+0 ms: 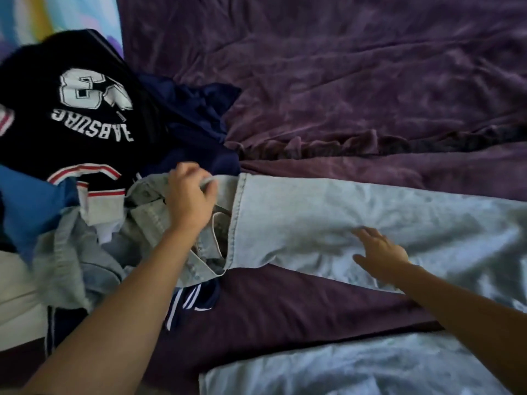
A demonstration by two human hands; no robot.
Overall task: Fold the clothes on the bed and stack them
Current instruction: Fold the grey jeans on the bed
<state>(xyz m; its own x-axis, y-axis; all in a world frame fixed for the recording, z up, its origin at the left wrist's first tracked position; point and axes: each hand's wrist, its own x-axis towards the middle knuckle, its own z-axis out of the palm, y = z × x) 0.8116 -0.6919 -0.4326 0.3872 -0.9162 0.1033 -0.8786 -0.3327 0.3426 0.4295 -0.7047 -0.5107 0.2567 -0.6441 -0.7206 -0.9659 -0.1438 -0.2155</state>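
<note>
Pale blue jeans [328, 223] lie across the purple bedspread [342, 81], one leg stretching to the right and the other leg [342, 369] at the bottom edge. My left hand [191, 195] grips the waistband at the left end of the jeans. My right hand [379, 249] rests flat with fingers spread on the upper leg, near the thigh. A heap of unfolded clothes lies at the left: a black jersey with white lettering [74, 109], a navy garment [196, 115], a blue piece [25, 201] and a grey denim piece [62, 258].
Dark shorts with white stripes [191, 303] poke out under the waistband. A colourful sheet or pillow [42, 15] shows at the top left corner. A cream surface [17, 295] sits at the left edge.
</note>
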